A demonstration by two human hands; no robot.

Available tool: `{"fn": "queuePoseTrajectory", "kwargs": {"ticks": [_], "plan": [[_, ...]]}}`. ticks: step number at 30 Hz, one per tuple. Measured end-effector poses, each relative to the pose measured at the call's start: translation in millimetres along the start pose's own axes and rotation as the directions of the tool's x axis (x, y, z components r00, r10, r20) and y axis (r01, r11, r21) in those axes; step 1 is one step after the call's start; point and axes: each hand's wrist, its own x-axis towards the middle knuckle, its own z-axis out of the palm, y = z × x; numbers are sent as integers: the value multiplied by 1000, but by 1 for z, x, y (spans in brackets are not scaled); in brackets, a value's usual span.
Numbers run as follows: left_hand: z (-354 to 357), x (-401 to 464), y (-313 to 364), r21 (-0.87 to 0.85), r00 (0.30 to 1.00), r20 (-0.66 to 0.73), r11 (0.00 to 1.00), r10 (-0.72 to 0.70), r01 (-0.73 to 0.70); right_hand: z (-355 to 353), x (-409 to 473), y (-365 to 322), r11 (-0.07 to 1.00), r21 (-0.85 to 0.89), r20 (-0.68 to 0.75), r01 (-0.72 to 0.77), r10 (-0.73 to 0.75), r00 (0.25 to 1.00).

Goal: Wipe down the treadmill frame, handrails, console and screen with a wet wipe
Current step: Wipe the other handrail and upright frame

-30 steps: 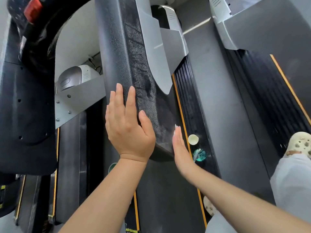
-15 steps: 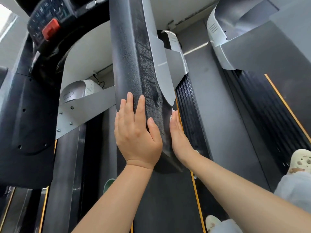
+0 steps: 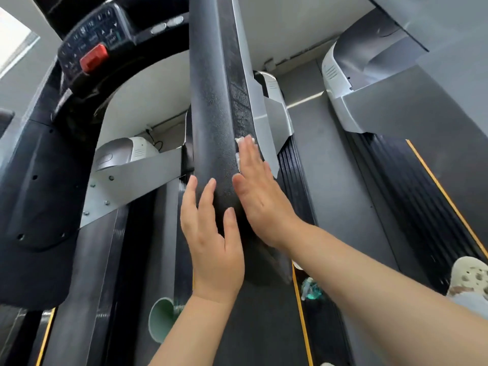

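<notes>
A thick black textured handrail of the treadmill runs up the middle of the view. My left hand rests flat against its left lower side, fingers straight. My right hand presses flat on the rail's right side, with a white wet wipe under the fingers; only the wipe's edges peek out at the fingertips. The black console with its red stop button sits at the upper left. A grey frame bracket crosses to the left of the rail.
A neighbouring treadmill belt with an orange stripe lies at the right, my shoe on its edge. Down on the side rail lie a green-rimmed cup and a teal bottle. Grey motor covers stand at the back.
My right hand has slid up the rail's right side with the wipe, from near the rail's end to higher up. My left hand has stayed near the lower end. The view has tilted upward.
</notes>
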Motion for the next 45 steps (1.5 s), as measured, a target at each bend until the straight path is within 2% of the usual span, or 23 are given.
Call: {"fn": "queuePoseTrajectory", "kwargs": {"ticks": [4, 7, 10, 13, 17, 19, 21, 24, 27, 30, 32, 36, 39, 41, 43, 45], "plan": [[-3, -13, 6, -156, 975, 43, 962, -218, 222, 14, -74, 4, 989, -97, 58, 107, -102, 993], [-8, -12, 6, -188, 958, 83, 940, -274, 285, 19, -98, 3, 993, -98, 77, 70, -63, 995], [-15, -8, 8, -203, 954, 134, 935, -269, 292, 6, -40, -10, 995, -84, 65, 44, -39, 997], [-20, -6, 10, -222, 946, 185, 926, -267, 305, 1, -1, -26, 970, -221, 64, 96, -84, 994], [-27, -3, 5, -300, 928, 234, 887, -290, 352, 17, -60, -20, 865, -469, 18, 179, -193, 981], [-29, -4, 1, -282, 935, 241, 903, -260, 324, 34, -107, -3, 797, -566, 59, 210, -214, 975], [-29, -7, 0, -253, 935, 265, 918, -237, 304, 54, -136, 12, 712, -673, 116, 199, -164, 980], [-26, -12, -1, -252, 935, 286, 925, -211, 285, 72, -126, 17, 653, -745, 70, 138, -130, 989], [-26, -13, -4, -298, 941, 273, 913, -199, 280, 74, -104, 12, 592, -802, -37, 85, -191, 981], [-33, -3, -7, -396, 934, 254, 854, -252, 338, 66, -89, -1, 637, -766, -116, 81, -262, 958], [-35, 1, -11, -403, 936, 256, 854, -240, 329, 54, -74, -13, 686, -722, -171, 85, -297, 939], [-27, -20, -12, -193, 975, 195, 970, -109, 148, 48, -82, -7, 729, -679, -187, 85, -284, 940], [-20, -39, -17, -122, 987, 161, 992, 3, 17, 63, -121, 14, 790, -607, -161, 88, -230, 960], [-17, -41, -21, -38, 986, 147, 996, 79, -74, 70, -133, 20, 888, -449, -195, 96, -202, 960], [-16, -39, -23, 46, 979, 110, 983, 172, -178, 69, -123, 12, 977, -195, -259, 87, -137, 956], [-15, -30, -23, 76, 970, 77, 969, 231, -237, 59, -95, -1, 998, 42, -329, 42, -26, 944]]}}
